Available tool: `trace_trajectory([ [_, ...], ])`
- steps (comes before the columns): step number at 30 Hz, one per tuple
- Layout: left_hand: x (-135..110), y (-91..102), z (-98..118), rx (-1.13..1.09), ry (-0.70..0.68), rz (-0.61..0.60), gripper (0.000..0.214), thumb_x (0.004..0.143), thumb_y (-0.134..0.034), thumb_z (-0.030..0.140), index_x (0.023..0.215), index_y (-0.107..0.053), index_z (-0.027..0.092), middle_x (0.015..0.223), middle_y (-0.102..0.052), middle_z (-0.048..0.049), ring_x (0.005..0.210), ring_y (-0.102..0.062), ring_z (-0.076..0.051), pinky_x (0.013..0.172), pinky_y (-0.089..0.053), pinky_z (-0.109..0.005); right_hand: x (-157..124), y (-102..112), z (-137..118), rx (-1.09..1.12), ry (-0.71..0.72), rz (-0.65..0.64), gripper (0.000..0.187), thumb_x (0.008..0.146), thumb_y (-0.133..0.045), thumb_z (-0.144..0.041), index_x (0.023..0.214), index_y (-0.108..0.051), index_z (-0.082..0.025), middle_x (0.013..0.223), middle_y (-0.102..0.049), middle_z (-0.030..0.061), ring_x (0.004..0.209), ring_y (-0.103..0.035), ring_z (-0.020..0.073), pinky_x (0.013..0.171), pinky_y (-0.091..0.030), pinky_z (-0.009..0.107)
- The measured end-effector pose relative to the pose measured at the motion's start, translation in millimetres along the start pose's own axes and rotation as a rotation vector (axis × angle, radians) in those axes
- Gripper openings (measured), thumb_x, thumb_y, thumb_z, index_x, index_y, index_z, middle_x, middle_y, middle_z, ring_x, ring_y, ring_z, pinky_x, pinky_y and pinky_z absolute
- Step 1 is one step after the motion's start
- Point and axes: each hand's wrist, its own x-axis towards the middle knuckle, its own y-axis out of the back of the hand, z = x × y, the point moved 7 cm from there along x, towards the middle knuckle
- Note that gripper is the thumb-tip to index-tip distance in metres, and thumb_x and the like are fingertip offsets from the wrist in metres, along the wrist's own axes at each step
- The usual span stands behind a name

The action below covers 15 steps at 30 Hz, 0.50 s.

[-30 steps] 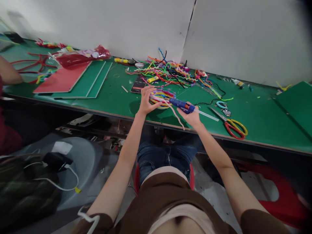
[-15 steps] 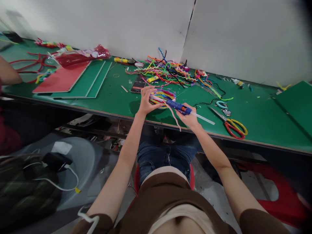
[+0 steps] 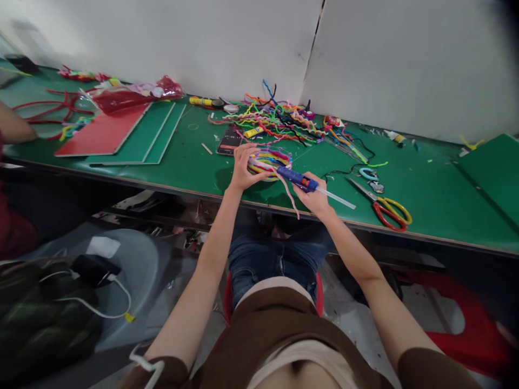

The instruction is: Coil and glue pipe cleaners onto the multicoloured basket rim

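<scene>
Just beside left hand [image 3: 242, 167], pipe-cleaner coil [image 3: 268, 160]; glue gun [image 3: 298, 179] in right hand [image 3: 315, 198].

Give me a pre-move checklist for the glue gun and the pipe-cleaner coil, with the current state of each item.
1. Right hand grips the glue gun: ok.
2. Left hand steadies the pipe-cleaner coil: ok.
3. Nozzle at the coil's near edge: ok.
4. Glue stick loaded in the gun's rear: ok.
5. Glue flowing at the tip: cannot tell.
6. Scissors lie apart from both hands: ok.
</scene>
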Motion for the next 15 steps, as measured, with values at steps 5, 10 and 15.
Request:
trace_trajectory([
  [5, -1, -2.3, -3, 0.015, 0.002, -0.005, 0.072, 0.062, -0.073, 0.068, 0.116, -0.051, 0.026, 0.121, -0.054, -0.0111, 0.118, -0.050, -0.031, 0.101, -0.043, -0.053, 2, -1, 2, 0.006, -0.017, 0.005, 0.014, 0.075, -0.062, -0.031, 0.071, -0.054, -0.021, 0.062, -0.054, -0.0002, 0.064, -0.056, 0.0163, 0.065, -0.049, 0.032],
  [10, -4, -7.1, -12, -0.076, 0.046, -0.012, 0.069, 0.066, -0.071, 0.066, 0.116, -0.045, 0.026, 0.129, -0.047, -0.0119, 0.125, -0.045, -0.030, 0.105, -0.040, -0.054, 0, 6, 17, 0.087, -0.100, 0.057, 0.021, 0.074, -0.065, -0.038, 0.070, -0.051, -0.022, 0.062, -0.052, -0.0014, 0.059, -0.052, 0.0149, 0.062, -0.049, 0.032],
  [15, -6, -11.2, -20, -0.171, 0.094, -0.051, 0.070, 0.071, -0.064, 0.069, 0.121, -0.039, 0.028, 0.139, -0.036, -0.0127, 0.136, -0.034, -0.031, 0.110, -0.035, -0.055, 2, 14, 38, 0.222, -0.243, 0.059, 0.030, 0.069, -0.068, -0.046, 0.072, -0.049, -0.023, 0.061, -0.051, -0.0017, 0.055, -0.048, 0.0135, 0.057, -0.049, 0.032],
])
